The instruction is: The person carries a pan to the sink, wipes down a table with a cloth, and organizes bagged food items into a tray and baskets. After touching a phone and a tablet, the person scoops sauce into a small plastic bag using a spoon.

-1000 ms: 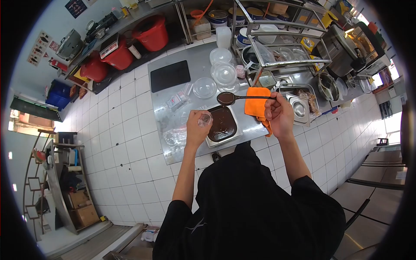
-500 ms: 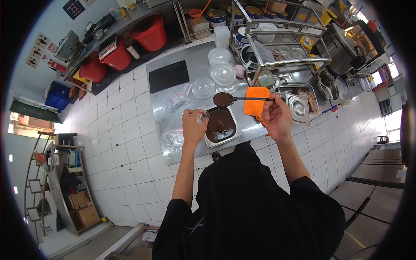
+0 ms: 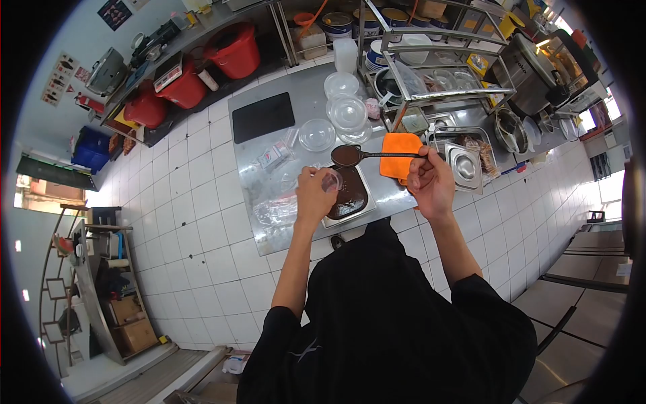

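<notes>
My right hand (image 3: 433,182) pinches the end of a black ladle (image 3: 385,155) held level. Dark brown sauce fills the ladle's bowl, which hangs over the far edge of a steel pan (image 3: 365,213). In that pan lies more of the same dark sauce (image 3: 353,200). My left hand (image 3: 315,193) is closed round a small clear plastic cup (image 3: 332,180), which it holds over the left part of the pan, below the ladle's bowl. An orange cloth (image 3: 400,149) lies on the table behind the ladle's handle.
Clear round lids or containers (image 3: 316,135) and a black flat panel (image 3: 263,117) lie on the steel table (image 3: 309,236). Plastic bags (image 3: 272,156) are at the left. A metal rack (image 3: 404,104) rises at the back right, near a steel lid (image 3: 464,165).
My left hand has moved right with the plastic cup, from beside the pan to over its left part. The ladle and my right hand have hardly moved.
</notes>
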Demonstrator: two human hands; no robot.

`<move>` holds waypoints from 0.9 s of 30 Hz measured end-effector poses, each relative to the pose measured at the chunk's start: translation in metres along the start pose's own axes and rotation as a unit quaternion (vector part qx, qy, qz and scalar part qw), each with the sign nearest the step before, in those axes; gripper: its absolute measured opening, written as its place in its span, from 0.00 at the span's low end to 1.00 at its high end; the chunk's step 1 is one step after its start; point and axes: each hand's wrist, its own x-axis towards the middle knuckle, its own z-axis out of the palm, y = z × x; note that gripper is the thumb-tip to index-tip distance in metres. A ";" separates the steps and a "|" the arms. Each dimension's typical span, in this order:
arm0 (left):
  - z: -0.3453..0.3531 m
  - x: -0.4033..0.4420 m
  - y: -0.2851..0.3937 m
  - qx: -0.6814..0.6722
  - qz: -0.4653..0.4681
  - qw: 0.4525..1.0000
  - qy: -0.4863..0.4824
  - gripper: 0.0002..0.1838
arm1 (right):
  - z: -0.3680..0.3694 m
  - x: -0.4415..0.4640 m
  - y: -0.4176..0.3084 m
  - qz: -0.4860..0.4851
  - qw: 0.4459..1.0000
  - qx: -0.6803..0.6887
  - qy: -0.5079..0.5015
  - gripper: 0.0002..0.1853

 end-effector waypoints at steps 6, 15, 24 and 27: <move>0.021 0.006 0.022 -0.259 0.017 0.965 0.042 0.19 | 0.008 -0.005 -0.004 -0.007 1.000 -0.001 -0.005 0.16; 0.014 0.005 0.043 -0.428 -0.007 0.902 0.053 0.15 | 0.015 -0.013 -0.006 -0.065 0.996 -0.031 -0.057 0.18; -0.006 0.005 0.059 -0.402 0.010 0.913 0.063 0.14 | 0.019 -0.020 -0.009 -0.125 0.983 -0.075 -0.115 0.17; -0.009 0.005 0.062 -0.396 0.010 0.916 0.058 0.14 | 0.021 -0.023 -0.011 -0.140 0.977 -0.096 -0.127 0.17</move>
